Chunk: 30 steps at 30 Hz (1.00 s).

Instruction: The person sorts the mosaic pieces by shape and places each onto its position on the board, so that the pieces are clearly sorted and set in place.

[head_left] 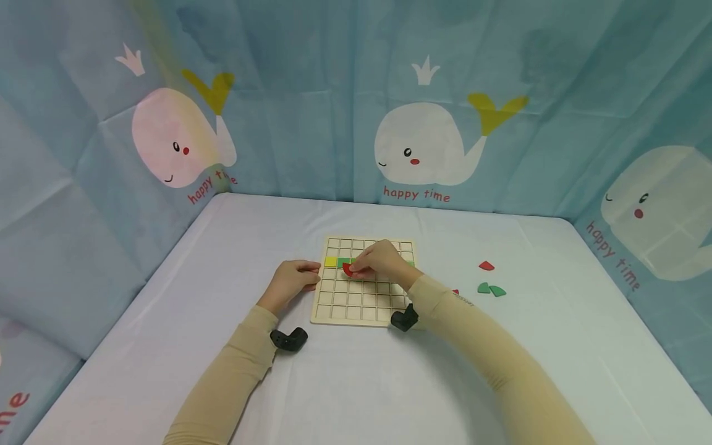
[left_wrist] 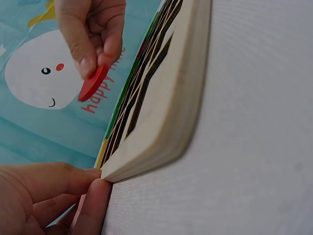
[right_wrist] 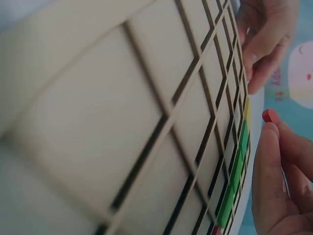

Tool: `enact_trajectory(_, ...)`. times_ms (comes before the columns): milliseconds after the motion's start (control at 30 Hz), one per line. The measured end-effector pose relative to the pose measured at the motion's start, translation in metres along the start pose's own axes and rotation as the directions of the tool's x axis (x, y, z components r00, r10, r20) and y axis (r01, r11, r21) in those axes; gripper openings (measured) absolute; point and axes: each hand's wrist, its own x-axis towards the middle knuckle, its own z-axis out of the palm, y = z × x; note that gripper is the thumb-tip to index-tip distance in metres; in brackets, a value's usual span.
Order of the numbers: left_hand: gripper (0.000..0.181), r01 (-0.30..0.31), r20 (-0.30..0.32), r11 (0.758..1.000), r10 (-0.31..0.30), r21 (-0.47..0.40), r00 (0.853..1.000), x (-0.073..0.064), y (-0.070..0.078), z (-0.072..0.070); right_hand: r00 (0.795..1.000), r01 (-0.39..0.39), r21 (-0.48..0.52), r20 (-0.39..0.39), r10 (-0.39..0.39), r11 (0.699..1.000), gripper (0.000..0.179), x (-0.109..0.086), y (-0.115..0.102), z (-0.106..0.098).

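Observation:
A pale wooden grid board (head_left: 345, 314) lies on the white table. My right hand (head_left: 384, 259) pinches a red fan-shaped piece (head_left: 347, 270) between thumb and fingers, above the board's left half. In the left wrist view that red piece (left_wrist: 94, 84) is apart from the board. At the board's left edge, my left hand (head_left: 292, 281) holds the rim between thumb and forefinger. One row of the grid carries a yellow square (head_left: 330, 262) at its left end and a green tile (head_left: 343, 262) beside it; my right hand hides part of this row.
Right of the board lie a red fan-shaped piece (head_left: 486, 266) and two green ones (head_left: 484, 288). Another red piece (head_left: 455, 291) is partly hidden by the right sleeve. A blue whale-print curtain (head_left: 317, 154) stands behind the table.

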Motion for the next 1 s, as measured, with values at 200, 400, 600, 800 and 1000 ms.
enact_trajectory(200,0.038,-0.001,0.002,1.000,0.001,0.005,1.000,0.000,-0.001,-0.001,1.000,0.026,-0.001,0.012,-0.026,1.000,0.010,0.003,-0.009,0.016)
enact_trajectory(400,0.038,0.004,-0.001,1.000,-0.004,0.001,1.000,-0.002,0.001,-0.001,0.998,0.055,-0.104,-0.018,-0.058,0.993,0.011,0.011,-0.010,0.026)
enact_trajectory(600,0.038,0.005,0.000,1.000,-0.005,-0.006,1.000,-0.002,0.002,0.000,0.997,0.064,-0.133,-0.037,-0.070,0.989,0.011,0.015,-0.011,0.032)
enact_trajectory(800,0.039,0.004,0.001,1.000,-0.004,-0.005,1.000,-0.002,0.002,-0.001,0.999,0.039,-0.058,-0.025,-0.041,0.998,0.011,0.016,-0.012,0.038)
enact_trajectory(1000,0.039,0.010,0.001,1.000,-0.010,-0.007,1.000,-0.002,0.002,-0.001,0.998,0.048,-0.096,-0.046,-0.052,0.994,0.010,0.017,-0.012,0.043)
